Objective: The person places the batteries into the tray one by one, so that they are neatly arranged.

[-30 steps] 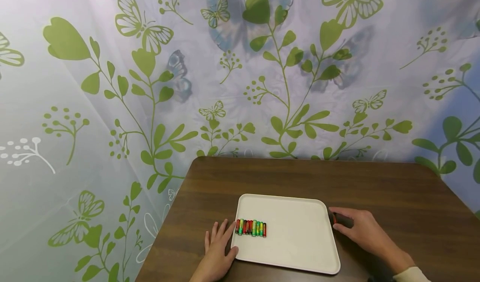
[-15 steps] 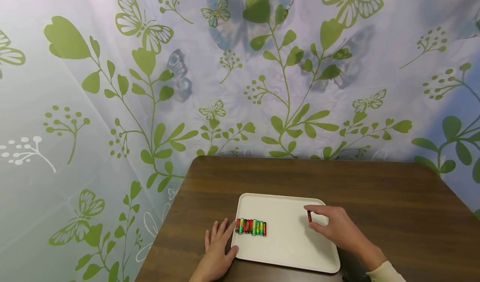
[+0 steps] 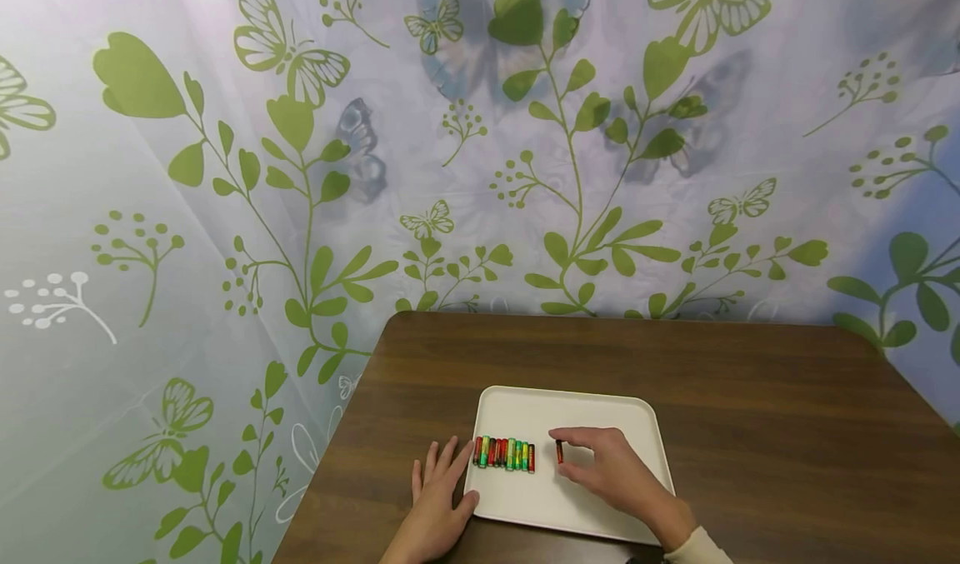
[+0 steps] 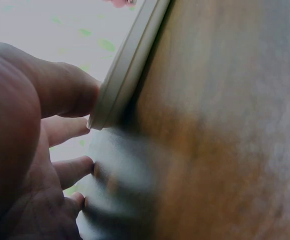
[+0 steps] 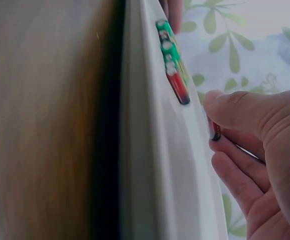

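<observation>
My right hand [image 3: 611, 468] pinches a red and black battery [image 3: 559, 451] lengthwise between thumb and fingers, over the middle of a white tray [image 3: 517, 497]. Left of it on the tray, a row of several batteries [image 3: 512, 454], red, black, green and yellow, lies side by side against the tray's left side. The right wrist view shows the held battery [image 5: 216, 131] partly hidden behind the thumb. My left hand [image 3: 437, 497] has its fingers spread at the tray's left edge, thumb and index touching the rim [image 4: 117, 80].
The tray stands on a dark brown wooden table [image 3: 787, 414]. A pale curtain [image 3: 465, 172] printed with green leaves and butterflies hangs behind the table and along its left side.
My right hand has carried the red and black battery leftward, from beyond the tray's right edge to near the battery row. The left hand has stayed at the tray's left edge.
</observation>
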Tool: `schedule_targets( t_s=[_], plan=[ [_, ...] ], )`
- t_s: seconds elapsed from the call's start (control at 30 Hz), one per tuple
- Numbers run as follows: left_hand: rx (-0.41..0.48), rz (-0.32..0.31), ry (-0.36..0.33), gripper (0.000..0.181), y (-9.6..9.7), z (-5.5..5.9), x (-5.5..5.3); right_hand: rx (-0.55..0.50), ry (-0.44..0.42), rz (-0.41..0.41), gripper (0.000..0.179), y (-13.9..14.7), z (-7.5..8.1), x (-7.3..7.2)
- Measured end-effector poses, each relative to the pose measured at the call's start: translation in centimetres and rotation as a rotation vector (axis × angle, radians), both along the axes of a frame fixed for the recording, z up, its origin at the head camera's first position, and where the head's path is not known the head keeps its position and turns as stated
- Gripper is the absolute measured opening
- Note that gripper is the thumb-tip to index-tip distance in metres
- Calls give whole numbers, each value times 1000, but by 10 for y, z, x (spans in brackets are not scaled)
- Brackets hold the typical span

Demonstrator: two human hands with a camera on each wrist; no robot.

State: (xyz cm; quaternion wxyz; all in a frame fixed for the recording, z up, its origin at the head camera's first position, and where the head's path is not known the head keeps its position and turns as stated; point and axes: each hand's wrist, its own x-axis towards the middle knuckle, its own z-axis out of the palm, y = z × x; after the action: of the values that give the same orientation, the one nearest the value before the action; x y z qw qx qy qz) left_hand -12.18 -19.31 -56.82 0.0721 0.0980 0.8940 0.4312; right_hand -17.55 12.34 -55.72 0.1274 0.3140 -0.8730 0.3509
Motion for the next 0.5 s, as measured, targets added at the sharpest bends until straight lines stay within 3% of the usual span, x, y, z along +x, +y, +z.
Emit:
schedule_targets(
  t_s=[0.2,0.5],
  plan=[
    [-2,5,-10,72,0,1,-1,8,-34,40,41,-18,-2,0],
    [20,10,13,72,-1,-2,0,77,-13,55,42,-32,-8,-4]
  ],
)
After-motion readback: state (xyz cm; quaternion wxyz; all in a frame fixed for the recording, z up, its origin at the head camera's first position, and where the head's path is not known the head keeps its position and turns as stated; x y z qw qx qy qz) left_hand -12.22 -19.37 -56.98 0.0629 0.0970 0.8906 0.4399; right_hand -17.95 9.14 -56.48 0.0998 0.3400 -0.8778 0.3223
